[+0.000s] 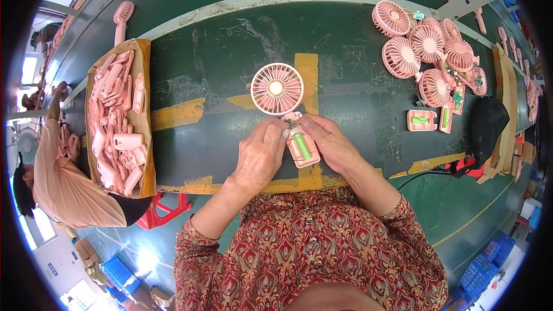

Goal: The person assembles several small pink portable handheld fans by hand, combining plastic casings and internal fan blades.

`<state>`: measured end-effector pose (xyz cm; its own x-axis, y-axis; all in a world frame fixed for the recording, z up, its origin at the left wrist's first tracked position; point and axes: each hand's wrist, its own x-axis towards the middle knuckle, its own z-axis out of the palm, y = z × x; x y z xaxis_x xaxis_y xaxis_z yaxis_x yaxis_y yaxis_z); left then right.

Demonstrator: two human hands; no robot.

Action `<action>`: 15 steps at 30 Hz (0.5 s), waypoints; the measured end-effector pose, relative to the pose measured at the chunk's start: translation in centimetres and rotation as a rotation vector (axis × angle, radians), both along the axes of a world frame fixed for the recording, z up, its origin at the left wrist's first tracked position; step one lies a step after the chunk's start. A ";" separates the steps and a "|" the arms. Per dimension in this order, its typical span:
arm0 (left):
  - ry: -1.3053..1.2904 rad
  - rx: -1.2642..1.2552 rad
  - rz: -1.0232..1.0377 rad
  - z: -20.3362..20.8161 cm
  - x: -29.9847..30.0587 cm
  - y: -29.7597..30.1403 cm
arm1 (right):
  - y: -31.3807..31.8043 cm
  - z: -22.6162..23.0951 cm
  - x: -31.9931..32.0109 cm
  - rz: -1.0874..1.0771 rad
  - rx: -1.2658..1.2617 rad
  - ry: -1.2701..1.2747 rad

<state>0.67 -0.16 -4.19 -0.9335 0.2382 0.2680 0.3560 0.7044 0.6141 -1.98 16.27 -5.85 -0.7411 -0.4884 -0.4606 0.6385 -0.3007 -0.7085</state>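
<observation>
A pink handheld fan (pixel 277 88) lies in front of me on the dark green table, its round grille pointing away from my body. Its handle (pixel 303 148) is uncovered and shows a green cylindrical battery inside. My left hand (pixel 260 152) pinches the neck of the fan from the left, fingertips closed where grille and handle meet. From the other side my right hand (pixel 332 143) grips the handle's upper right edge, thumb and fingers closed on it. The small parts between my fingertips are mostly hidden.
A cardboard box (pixel 148 155) of pink plastic casings stands at left. Several pink fans (pixel 428 44) with exposed circuit boards are heaped at right, near a black cloth-like item (pixel 488 124). A co-worker (pixel 63 178) sits at far left by a red stool (pixel 164 210).
</observation>
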 end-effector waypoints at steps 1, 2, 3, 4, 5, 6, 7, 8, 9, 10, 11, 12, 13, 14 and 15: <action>0.016 0.021 0.000 0.1 0.0 0.1 | 0.0 0.0 -0.1 0.016 0.020 0.006; 0.016 0.021 0.001 0.3 0.0 0.1 | 0.1 -0.1 -0.1 0.032 0.040 0.012; 0.037 -0.023 -0.030 0.5 0.0 0.1 | 0.1 0.0 -0.1 0.033 0.040 0.012; 0.058 -0.067 -0.060 0.6 0.0 0.1 | 0.2 0.2 -0.2 0.040 0.013 0.020; 0.058 -0.066 -0.059 0.5 -0.1 0.0 | 0.2 0.3 -0.2 0.048 -0.014 0.028; 0.079 -0.094 -0.085 0.5 -0.1 0.0 | 0.3 0.4 -0.2 0.049 -0.014 0.027; 0.098 -0.123 -0.111 0.4 -0.1 -0.1 | 0.5 0.4 -0.2 0.107 -0.002 0.103; 0.096 -0.124 -0.110 0.5 -0.1 -0.1 | 0.6 0.4 -0.2 0.164 0.009 0.179; 0.085 -0.145 -0.130 0.7 -0.1 -0.2 | 0.5 0.3 -0.2 0.165 0.008 0.177; 0.072 -0.165 -0.151 0.8 -0.1 -0.2 | 0.5 0.2 -0.1 0.157 0.030 0.188; 0.070 -0.163 -0.151 0.7 -0.1 -0.1 | 0.4 0.1 0.0 0.148 0.051 0.199; 0.069 -0.183 -0.161 0.7 -0.1 -0.1 | 0.4 0.2 0.1 0.148 0.052 0.197; 0.066 -0.202 -0.169 0.7 0.0 -0.1 | 0.3 0.4 0.2 0.156 0.112 0.234; 0.064 -0.201 -0.166 0.8 -0.1 -0.1 | 0.3 0.5 0.3 0.165 0.171 0.272; 0.040 -0.232 -0.188 1.0 -0.2 -0.1 | 0.3 0.4 0.4 0.168 0.171 0.270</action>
